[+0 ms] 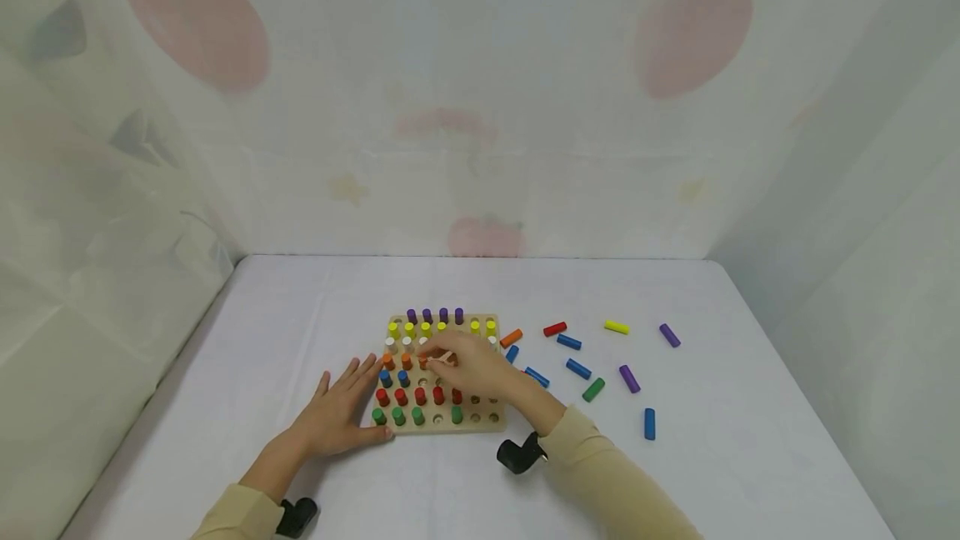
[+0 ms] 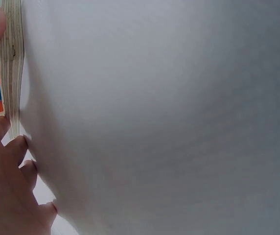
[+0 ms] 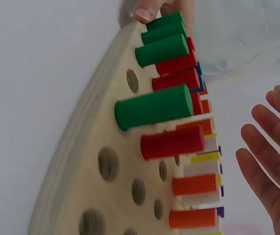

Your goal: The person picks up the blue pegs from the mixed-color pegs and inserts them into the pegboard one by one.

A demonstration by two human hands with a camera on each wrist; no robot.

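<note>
A wooden pegboard [image 1: 450, 430] holds rows of standing coloured pegs. My left hand [image 1: 337, 411] lies flat at its left side, fingers spread, with the thumb [image 1: 375, 435] at the near left corner. In the left wrist view, the fingers and thumb meet the board's edge [image 2: 11, 58]. Over the middle of the board is my right hand [image 1: 472, 367], its fingertips by an orange peg [image 1: 423, 363]. In the right wrist view, the right fingers [image 3: 265, 156] are extended and apart, above the pegs, with nothing visible in them. Part of that hand is out of frame.
Loose pegs lie right of the board, among them a red peg [image 1: 555, 328], a yellow peg [image 1: 617, 327], a purple peg [image 1: 629, 379], a green peg [image 1: 593, 390] and several blue ones, such as a blue peg [image 1: 649, 423]. Holes [image 3: 108, 164] show at the board's near right.
</note>
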